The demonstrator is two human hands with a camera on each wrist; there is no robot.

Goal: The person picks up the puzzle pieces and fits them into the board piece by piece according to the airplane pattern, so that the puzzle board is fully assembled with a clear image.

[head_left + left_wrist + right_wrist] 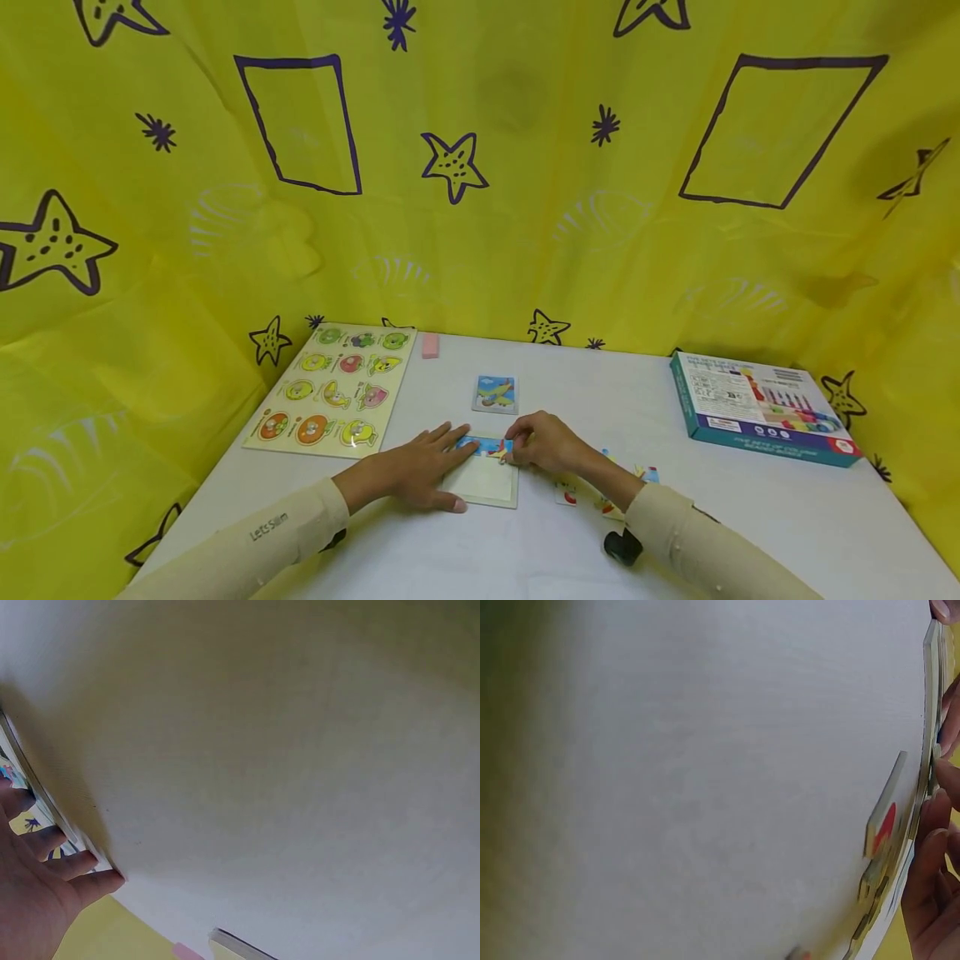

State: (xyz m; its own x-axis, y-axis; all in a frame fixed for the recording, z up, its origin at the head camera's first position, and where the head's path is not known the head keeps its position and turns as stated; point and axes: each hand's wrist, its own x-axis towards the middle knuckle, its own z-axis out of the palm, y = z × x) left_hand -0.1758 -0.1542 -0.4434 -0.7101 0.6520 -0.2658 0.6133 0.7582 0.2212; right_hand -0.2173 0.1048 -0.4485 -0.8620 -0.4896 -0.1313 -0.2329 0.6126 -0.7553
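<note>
A small puzzle tray (482, 485) lies on the white table, with blue picture pieces (487, 444) along its far edge and bare board nearer the person. Across its left side rests my left hand (423, 471), fingers spread and fairly straight; the left wrist view catches this hand (37, 889) at the tray's edge. At the far right corner my right hand (551, 446) pinches a puzzle piece (505, 451) with curled fingers and thumb. Loose puzzle pieces (566, 494) lie right of the tray, partly hidden by the right forearm. In the right wrist view, a loose piece (881, 825) appears edge-on.
Beyond the tray lies a small picture card (495, 393) showing a plane. A fruit peg board (341, 390) lies at the left, with a pink block (430, 346) near its far corner. A flat teal-edged box (765, 408) sits at the right. A yellow curtain (510, 250) hangs behind.
</note>
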